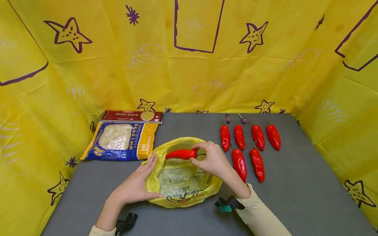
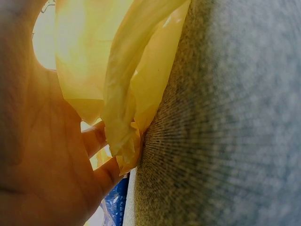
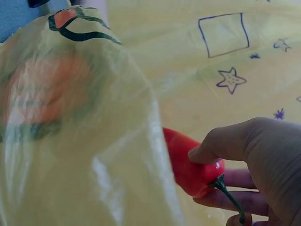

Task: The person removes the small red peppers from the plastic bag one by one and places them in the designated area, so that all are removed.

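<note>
A yellow plastic bag (image 1: 184, 204) stands on the grey table with its mouth spread upward. My left hand (image 1: 134, 186) rests against its left side, thumb and fingers apart along the rim; in the left wrist view the fingers reach past the yellow plastic. Between thumb and fingers, my right hand (image 1: 214, 160) pinches a red pepper (image 1: 180, 154) near its green stem. The pepper lies sideways over the bag's mouth, its tip pointing left. From the right wrist, the bag's wall hides the tip of this pepper (image 3: 195, 165).
Several more red peppers (image 1: 239, 164) lie in rows to the right, with two small wrapped candies (image 1: 243, 120) behind them. At the back left are a blue and yellow orecchiette pasta bag (image 1: 118, 141) and a dark red spaghetti box (image 1: 130, 116). A yellow patterned cloth (image 1: 189, 75) surrounds the table.
</note>
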{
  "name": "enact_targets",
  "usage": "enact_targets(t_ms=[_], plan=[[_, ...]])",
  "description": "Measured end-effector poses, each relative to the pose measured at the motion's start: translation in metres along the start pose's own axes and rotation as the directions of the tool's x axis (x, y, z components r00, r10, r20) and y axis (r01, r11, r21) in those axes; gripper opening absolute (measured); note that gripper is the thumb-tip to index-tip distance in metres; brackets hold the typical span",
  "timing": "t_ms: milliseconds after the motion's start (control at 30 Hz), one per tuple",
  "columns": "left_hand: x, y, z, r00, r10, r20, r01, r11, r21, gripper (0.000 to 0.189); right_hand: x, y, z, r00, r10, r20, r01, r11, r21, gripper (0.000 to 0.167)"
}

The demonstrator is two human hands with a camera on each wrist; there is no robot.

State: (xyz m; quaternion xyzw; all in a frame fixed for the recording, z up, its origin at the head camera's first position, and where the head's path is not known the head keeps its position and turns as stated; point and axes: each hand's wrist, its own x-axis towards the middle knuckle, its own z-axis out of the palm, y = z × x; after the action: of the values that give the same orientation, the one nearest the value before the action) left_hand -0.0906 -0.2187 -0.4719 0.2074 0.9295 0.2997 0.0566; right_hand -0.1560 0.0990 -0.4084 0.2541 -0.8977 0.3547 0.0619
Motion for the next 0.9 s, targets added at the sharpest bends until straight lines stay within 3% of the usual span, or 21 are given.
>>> enact_targets(t_ms=[433,900], plan=[[0.0,0.0,-0.001,1.0,-0.001,-0.002,0.001,1.0,-0.008,0.134,-0.002,0.002,-0.014,1.0,-0.013,-0.028,0.014,0.999,0.048,0.025],[0.0,-0.001,0.0,1.0,-0.006,0.002,0.006,1.0,-0.008,0.134,-0.009,0.007,-0.041,0.994,0.02,-0.109,-0.006,0.992,0.126,0.028]])
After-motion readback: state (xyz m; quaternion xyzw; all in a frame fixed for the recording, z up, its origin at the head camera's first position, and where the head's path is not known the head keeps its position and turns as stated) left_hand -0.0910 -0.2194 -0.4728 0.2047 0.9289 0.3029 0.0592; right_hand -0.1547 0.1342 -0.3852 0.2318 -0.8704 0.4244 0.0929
